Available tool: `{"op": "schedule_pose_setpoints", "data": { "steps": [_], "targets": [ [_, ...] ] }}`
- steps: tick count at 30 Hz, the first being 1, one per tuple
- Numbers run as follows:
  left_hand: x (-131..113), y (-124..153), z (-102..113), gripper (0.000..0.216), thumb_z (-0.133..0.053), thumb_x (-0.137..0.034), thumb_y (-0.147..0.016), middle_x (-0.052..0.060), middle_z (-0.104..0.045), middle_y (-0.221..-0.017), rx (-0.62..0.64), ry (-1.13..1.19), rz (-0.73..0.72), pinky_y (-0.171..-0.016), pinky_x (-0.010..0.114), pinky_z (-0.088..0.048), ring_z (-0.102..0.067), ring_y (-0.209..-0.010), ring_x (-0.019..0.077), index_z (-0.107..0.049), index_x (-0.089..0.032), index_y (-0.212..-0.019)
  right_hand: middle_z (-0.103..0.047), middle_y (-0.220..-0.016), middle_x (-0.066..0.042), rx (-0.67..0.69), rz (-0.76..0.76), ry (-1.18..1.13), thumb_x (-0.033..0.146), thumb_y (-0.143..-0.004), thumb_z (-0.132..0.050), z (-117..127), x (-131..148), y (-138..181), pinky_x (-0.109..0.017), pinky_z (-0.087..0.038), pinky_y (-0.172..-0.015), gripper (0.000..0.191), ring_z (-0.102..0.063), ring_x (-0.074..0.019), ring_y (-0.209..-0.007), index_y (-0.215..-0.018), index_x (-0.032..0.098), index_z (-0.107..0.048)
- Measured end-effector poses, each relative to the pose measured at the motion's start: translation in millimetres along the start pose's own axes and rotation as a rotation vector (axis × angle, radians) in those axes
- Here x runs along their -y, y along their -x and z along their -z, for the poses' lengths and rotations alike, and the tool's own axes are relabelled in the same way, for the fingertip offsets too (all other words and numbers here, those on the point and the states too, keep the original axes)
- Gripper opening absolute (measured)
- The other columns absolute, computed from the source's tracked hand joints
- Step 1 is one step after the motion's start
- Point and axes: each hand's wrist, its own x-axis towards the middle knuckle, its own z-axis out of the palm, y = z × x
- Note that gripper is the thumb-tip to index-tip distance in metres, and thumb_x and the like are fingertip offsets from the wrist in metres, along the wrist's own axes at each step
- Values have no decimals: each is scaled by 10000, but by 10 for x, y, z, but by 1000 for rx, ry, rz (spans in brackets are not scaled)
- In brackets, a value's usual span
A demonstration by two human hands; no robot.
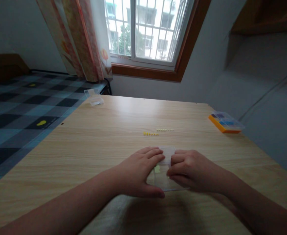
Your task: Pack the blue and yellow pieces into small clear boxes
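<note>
Both hands meet over a clear box (167, 154) in the lower middle of the frame, a little back from the near edge of the tabletop (89, 147). The left hand (138, 173) lays its fingers flat across the box's top with the thumb along the near side, a narrow grip clasping the box. The right hand (192, 169) curls its fingers onto the right half, also holding it. A small yellow-green bit (157, 168) shows through the plastic; what it is I cannot tell.

Just beyond the box, towards the centre, lie a yellow row of beads (150, 133) and a pale row of beads (165, 130), apart from each other. An orange tray (225, 124) sits at the right edge, and a small clear case (93, 97) at the far left corner. Bare wood lies open on both sides of the hands. A checked bed (23, 111) borders the left edge.
</note>
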Motion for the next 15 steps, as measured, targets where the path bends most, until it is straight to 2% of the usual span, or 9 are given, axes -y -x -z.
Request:
{"op": "schedule_pose_setpoints", "data": {
  "steps": [15],
  "targets": [
    [2, -8, -16, 955, -764, -699, -739, 206, -463, -1560, -7, 13, -6, -1222, 534, -305, -401, -1464, 384, -513, -132, -1466, -648, -793, -3, -131, 16, 33, 181, -970, -568, -67, 22, -54, -292, -351, -686, 205, -525, -150, -719, -829, 214, -712]
  ]
}}
